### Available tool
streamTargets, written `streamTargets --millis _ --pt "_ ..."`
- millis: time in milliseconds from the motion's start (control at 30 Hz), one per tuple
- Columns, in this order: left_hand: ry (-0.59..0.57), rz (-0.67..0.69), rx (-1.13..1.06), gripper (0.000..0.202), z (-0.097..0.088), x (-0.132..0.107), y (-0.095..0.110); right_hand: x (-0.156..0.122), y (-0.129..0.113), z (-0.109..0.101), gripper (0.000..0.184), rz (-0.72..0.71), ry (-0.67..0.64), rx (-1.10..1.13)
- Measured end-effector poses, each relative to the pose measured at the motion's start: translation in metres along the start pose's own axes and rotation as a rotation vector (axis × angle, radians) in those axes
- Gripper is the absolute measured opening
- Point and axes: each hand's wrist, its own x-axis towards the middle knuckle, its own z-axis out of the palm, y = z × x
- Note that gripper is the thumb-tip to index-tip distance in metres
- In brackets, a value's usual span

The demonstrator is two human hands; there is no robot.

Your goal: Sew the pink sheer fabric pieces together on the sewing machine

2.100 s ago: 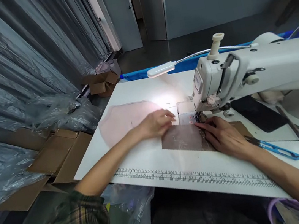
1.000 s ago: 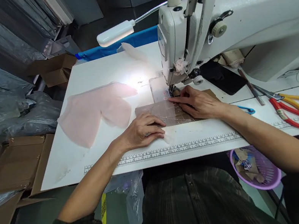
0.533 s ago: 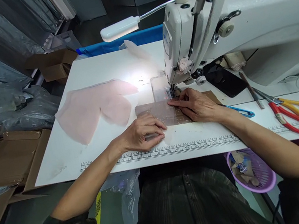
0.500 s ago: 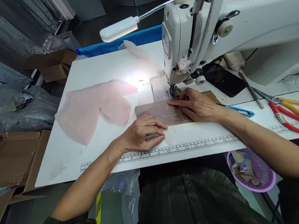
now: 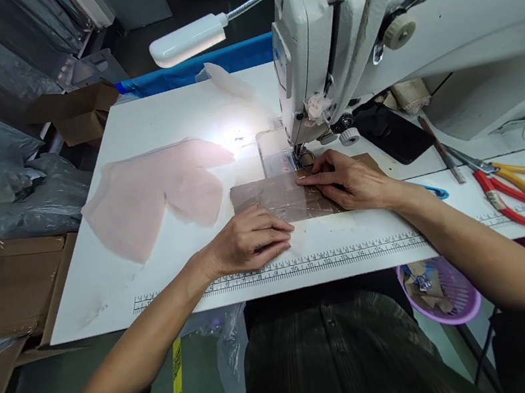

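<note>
One left grip (image 5: 257,238), one right grip (image 5: 348,179); past them, one sewing machine (image 5: 464,12), one lamp (image 5: 189,40); right of the right grip, one phone (image 5: 398,132), one pair of scissors (image 5: 489,168), lower down, one basket (image 5: 463,296); left of the left grip, two cardboard boxes (image 5: 27,285).

Left passable, right obstructed.
Tabletop (image 5: 82,282) passable left of centre over pink fabric (image 5: 135,195); sewing machine (image 5: 447,35) blocks upper right, scissors (image 5: 490,169) mid-right; lamp (image 5: 188,41) overhangs top centre.

A sewing workshop, shown by the sewing machine (image 5: 366,36), scissors (image 5: 520,191) and ruler-marked table (image 5: 99,279).
</note>
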Motion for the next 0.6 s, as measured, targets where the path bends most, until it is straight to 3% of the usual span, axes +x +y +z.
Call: streamTargets --millis 467,600 --pt "-0.033 0.058 0.091 0.006 0.0 0.002 0.0 -0.001 -0.006 -0.008 0.039 0.063 0.007 0.076" --pt "-0.026 0.057 0.083 0.005 0.0 0.003 -0.001 -0.002 -0.008 -0.012 0.035 -0.022 -0.044 0.068"
